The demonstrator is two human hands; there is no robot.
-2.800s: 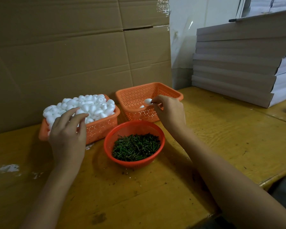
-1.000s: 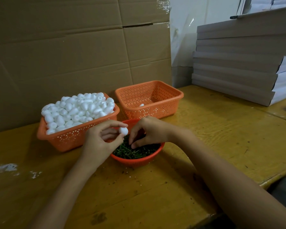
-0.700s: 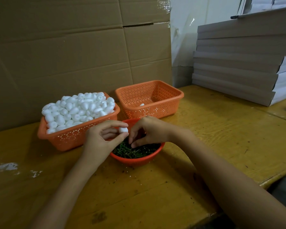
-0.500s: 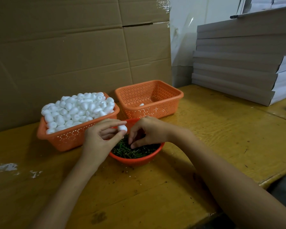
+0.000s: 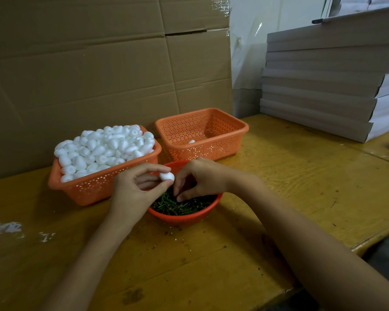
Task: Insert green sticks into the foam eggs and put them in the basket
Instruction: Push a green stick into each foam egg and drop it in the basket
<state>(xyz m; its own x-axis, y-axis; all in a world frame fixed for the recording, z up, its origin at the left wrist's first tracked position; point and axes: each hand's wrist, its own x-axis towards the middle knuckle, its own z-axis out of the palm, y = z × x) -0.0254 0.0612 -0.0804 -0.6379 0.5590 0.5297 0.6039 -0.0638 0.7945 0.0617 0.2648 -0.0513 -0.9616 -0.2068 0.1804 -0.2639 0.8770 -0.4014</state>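
Two orange baskets sit by the counter's (image 5: 301, 187) back edge: the left basket (image 5: 94, 189) is heaped with white foam eggs (image 5: 103, 147), and the right basket (image 5: 211, 151) shows a single egg (image 5: 191, 141) inside. Just in front, the round bowl (image 5: 184, 218). The left hand (image 5: 135, 191) pinches one foam egg (image 5: 166, 176) between thumb and forefinger above the bowl's far rim. The right hand (image 5: 202, 176) has its fingers curled, tips down among the green sticks (image 5: 177, 206); whether it grips one, can't tell.

Yellow wooden worktop (image 5: 290, 180) beneath the fingers (image 5: 148, 168), brown cardboard sheets (image 5: 88, 75) upright behind them, stack of flat grey boxes (image 5: 323, 86) well to their right, white crumbs (image 5: 8, 227) on the worktop well to their left, white wall (image 5: 252, 52) behind and right.
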